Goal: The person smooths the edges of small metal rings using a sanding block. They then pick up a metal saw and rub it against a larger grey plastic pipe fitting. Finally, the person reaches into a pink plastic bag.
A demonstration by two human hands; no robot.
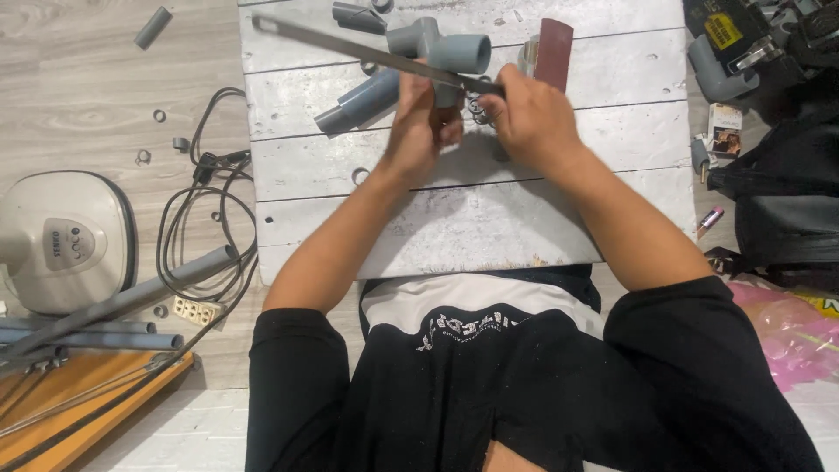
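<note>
Below, white plank table [454, 227]; grey wood-look floor [79, 79] around; cables [205, 218] left.

Even, soft light fills the scene, bright without being harsh. The whitewashed plank worktop [559, 218] reflects it strongly and reads as the brightest area, though its grain and scuffs stay visible, so nothing burns out. Shadows are faint and short: a soft smudge lies on the planks just under the hands [476, 118], and a thin one hugs the grey pipe fitting [437, 57]. The black shirt [524, 393] at the bottom sinks to near-solid dark with little fold detail, as does the black bag [786, 201] at the right edge. Focus is fairly sharp across the centre. Straight plank lines bow slightly toward the borders, a wide-lens effect. The long metal blade [350, 48] shows a mild sheen.
</note>
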